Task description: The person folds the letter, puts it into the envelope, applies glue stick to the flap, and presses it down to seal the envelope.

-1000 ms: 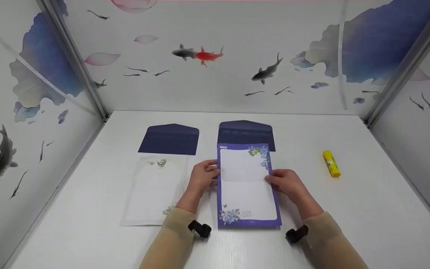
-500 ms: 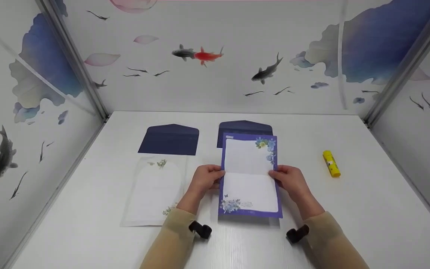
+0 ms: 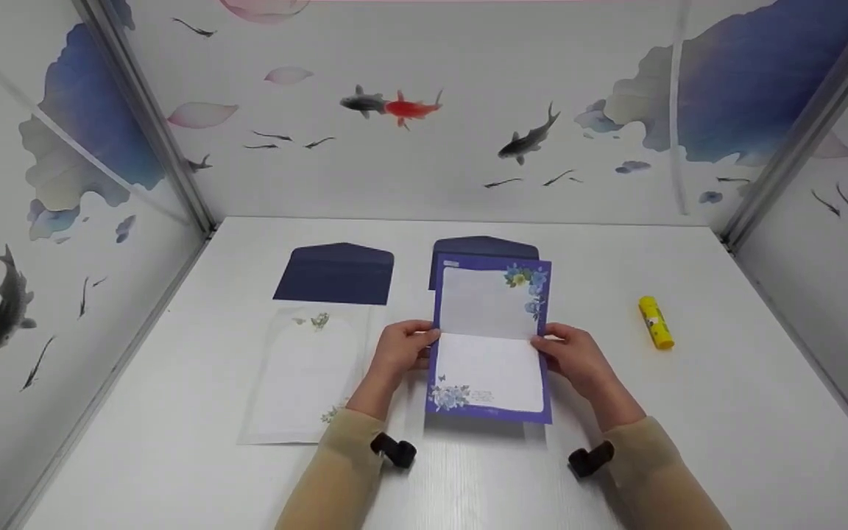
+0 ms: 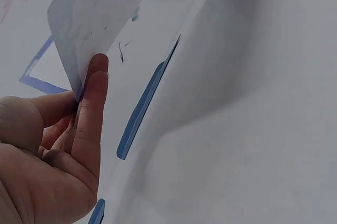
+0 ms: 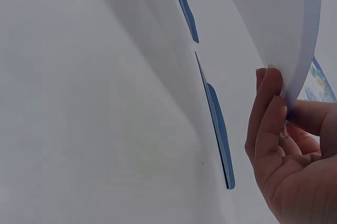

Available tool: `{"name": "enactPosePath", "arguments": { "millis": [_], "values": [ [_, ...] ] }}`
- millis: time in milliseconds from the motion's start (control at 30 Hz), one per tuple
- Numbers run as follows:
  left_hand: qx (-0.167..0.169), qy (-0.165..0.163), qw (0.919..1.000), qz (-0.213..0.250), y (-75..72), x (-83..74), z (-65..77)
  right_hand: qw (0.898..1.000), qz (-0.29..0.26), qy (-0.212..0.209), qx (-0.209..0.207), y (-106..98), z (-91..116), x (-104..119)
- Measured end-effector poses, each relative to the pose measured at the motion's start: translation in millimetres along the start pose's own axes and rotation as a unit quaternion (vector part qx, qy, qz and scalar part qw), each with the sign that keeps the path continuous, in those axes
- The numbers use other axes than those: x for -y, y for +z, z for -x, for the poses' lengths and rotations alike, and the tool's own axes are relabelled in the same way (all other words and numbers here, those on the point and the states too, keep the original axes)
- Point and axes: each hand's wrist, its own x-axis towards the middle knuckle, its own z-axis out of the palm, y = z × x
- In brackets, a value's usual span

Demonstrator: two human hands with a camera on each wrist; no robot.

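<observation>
A sheet of letter paper (image 3: pixel 490 368) with a purple border and blue flowers in two corners is held up over the table, bent along a crosswise crease at its middle. My left hand (image 3: pixel 403 346) pinches its left edge near that crease, thumb in front and fingers behind. On the opposite edge my right hand (image 3: pixel 575 357) pinches it the same way. Both wrist views show the sheet's pale back (image 4: pixel 105 19) and the fingers behind it. Beyond the sheet lies a dark blue envelope (image 3: pixel 484 245), its lower part hidden by the paper.
Another dark blue envelope (image 3: pixel 336 276) lies flap up at the back left. Below it rests a whitish sheet with green floral prints (image 3: pixel 306 368), partly covered by my left forearm. A yellow glue stick (image 3: pixel 656 322) lies on the right of the white table (image 3: pixel 726 442). Printed walls enclose three sides.
Both hands have lifted the purple-bordered sheet off the table and moved it slightly away from me. The sheet now bends more at its crease and covers more of the right envelope.
</observation>
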Motion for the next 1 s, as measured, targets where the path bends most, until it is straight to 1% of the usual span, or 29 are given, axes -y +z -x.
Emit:
{"name": "enactPosePath", "arguments": {
  "millis": [133,233,367,500,633,700,867,900,1000],
  "values": [
    [0.016,0.002,0.9996,0.021,-1.5,1.1,-0.2,1.000,-0.008,0.002,0.003,-0.5,0.7,-0.4],
    [0.032,-0.002,0.9984,0.047,-2.4,0.8,0.5,1.000,-0.022,-0.003,0.000,0.3,1.4,-0.3],
    [0.036,-0.005,0.9974,0.062,-2.7,0.4,1.7,0.999,-0.041,-0.019,-0.004,1.9,1.5,-0.7],
    [0.030,0.006,0.9988,0.038,-2.2,0.2,2.4,0.998,-0.052,-0.037,-0.002,1.4,1.8,-2.3],
    [0.040,0.018,0.9989,0.014,-1.9,0.2,2.4,0.996,-0.068,-0.051,0.016,-0.2,5.3,-1.6],
    [0.045,0.016,0.9988,0.007,-1.4,-0.3,2.4,0.996,-0.072,-0.053,0.022,-0.1,6.7,-0.7],
    [0.046,0.004,0.9989,0.002,0.6,-3.0,3.7,0.997,-0.069,-0.027,0.013,1.4,5.2,0.0],
    [0.048,0.006,0.9988,0.000,0.8,-3.2,4.1,0.997,-0.071,-0.023,0.013,1.5,4.9,0.0],
    [0.056,0.028,0.9979,-0.018,1.3,-2.1,4.8,0.997,-0.077,-0.018,0.011,2.5,5.0,1.5]
  ]
}}
